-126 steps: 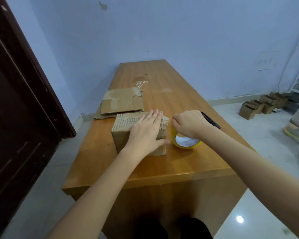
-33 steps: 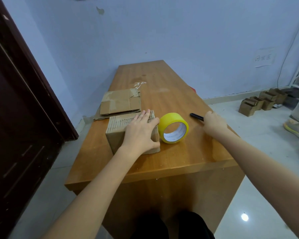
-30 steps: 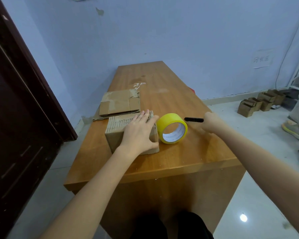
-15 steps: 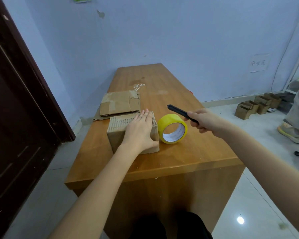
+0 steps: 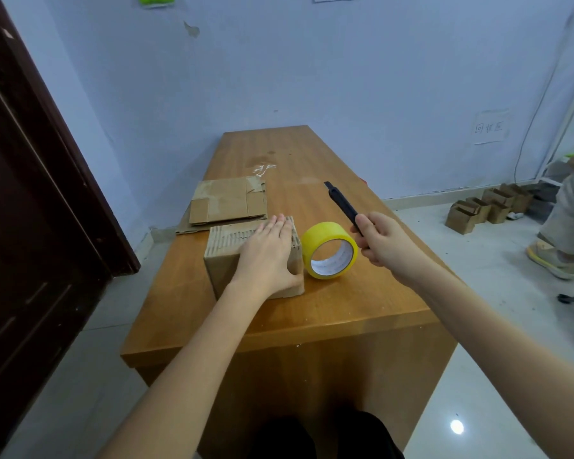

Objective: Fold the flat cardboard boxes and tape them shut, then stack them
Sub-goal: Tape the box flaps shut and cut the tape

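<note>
A folded brown cardboard box (image 5: 224,265) stands near the front of the wooden table (image 5: 345,306). My left hand (image 5: 267,256) lies flat on its top, fingers straight and thumb down the near side. A yellow tape roll (image 5: 329,250) stands on edge against the box's right side. Above and right of the roll, my right hand (image 5: 383,241) grips a black utility knife (image 5: 342,203), whose tip points away and to the left. Flat cardboard boxes (image 5: 229,203) lie stacked behind the folded box.
A dark wooden door (image 5: 30,226) stands at the left. Several small folded boxes (image 5: 487,207) sit on the floor by the right wall. Another person's leg and shoe (image 5: 557,240) are at the far right. A scrap of clear tape (image 5: 262,167) lies mid-table.
My right hand left the tape roll, reached to the table's right edge, picked up the black knife and lifted it over the roll. My left hand stayed on the box.
</note>
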### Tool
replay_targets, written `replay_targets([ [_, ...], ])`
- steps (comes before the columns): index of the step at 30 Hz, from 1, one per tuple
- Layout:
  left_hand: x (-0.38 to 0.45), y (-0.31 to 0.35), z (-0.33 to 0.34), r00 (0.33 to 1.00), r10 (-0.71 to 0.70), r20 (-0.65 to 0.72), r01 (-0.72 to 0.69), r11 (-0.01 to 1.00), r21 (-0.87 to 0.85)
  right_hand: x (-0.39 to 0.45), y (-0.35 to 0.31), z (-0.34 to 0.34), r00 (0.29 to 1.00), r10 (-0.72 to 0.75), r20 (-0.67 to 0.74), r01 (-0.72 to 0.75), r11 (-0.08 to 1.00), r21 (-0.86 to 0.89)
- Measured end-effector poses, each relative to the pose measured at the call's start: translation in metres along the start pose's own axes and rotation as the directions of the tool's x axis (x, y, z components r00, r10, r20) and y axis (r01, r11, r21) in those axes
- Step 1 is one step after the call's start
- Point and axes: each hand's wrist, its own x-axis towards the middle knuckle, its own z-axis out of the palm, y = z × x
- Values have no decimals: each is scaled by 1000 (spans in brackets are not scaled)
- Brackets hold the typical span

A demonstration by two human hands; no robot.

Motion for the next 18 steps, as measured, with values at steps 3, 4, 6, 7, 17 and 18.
replay_targets([
  [3, 0, 0, -1, 1000, 2, 6, -2, 1000, 0, -2, 3, 8, 997, -59, -52, 59, 998, -2],
  [4, -1, 0, -1, 1000, 3, 6, -3, 1000, 0, -2, 3, 10, 996, -63, -63, 63, 998, -4],
  [6, -1, 0, -1, 1000, 4, 6, -4, 1000, 0, -3, 1, 13, 997, -26, -74, 28, 999, 26],
  [7, -1, -1, -2, 1000, 4, 8, -4, 1000, -2, -3, -1, 13, 998, 15, -60, -11, 997, 71],
  [17, 0, -1, -2, 1000, 7, 20, -7, 1000, -15, -10, -4, 15, 1000, 8, 29, -13, 987, 161],
  [18, 0, -1, -2, 1000, 8, 20, -7, 1000, -14, -10, -4, 15, 999, 24, 34, -30, 983, 178],
])
